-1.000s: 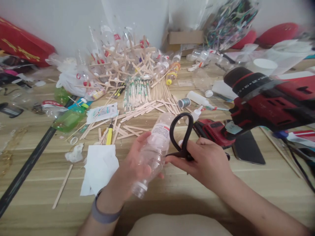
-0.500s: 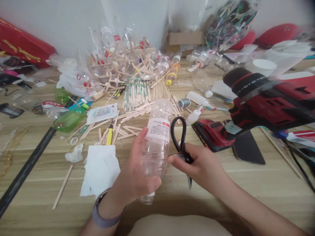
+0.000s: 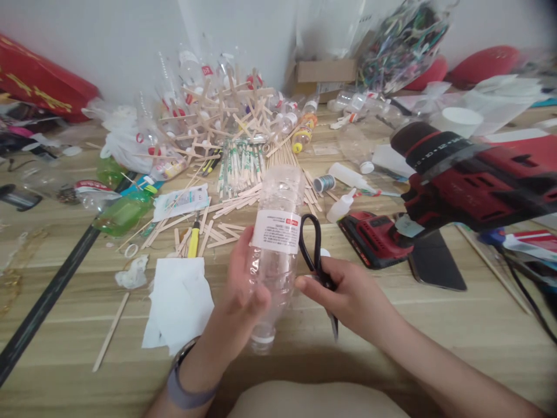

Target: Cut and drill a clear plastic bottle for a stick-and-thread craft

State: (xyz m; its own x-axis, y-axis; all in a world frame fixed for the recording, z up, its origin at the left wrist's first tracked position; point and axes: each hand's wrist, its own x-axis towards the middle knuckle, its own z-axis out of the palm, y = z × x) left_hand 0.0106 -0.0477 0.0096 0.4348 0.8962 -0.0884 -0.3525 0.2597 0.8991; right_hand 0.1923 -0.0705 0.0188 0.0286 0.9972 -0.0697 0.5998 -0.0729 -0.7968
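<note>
So a clear plastic bottle (image 3: 278, 264) is being gripped by the left hand (image 3: 237, 296), fingers closed around its lower half, thumb laid across the front. It's held up over the wooden table (image 3: 87, 302), tilted, with the neck pointed down toward the person and the base away. Black-handled scissors (image 3: 322, 277) are clasped in the curled fingers of the right hand (image 3: 354, 296), just beside the bottle, blade tip angled down. Whether the bottle is touched by the right thumb can't really be told. White paper (image 3: 176, 302) is spread left of the left hand, near a yellow-handled tool (image 3: 194, 239) and some scattered wooden sticks (image 3: 224, 235). Off to the right, a black phone (image 3: 436, 261) is partly covered by a red drill (image 3: 474, 180).
</note>
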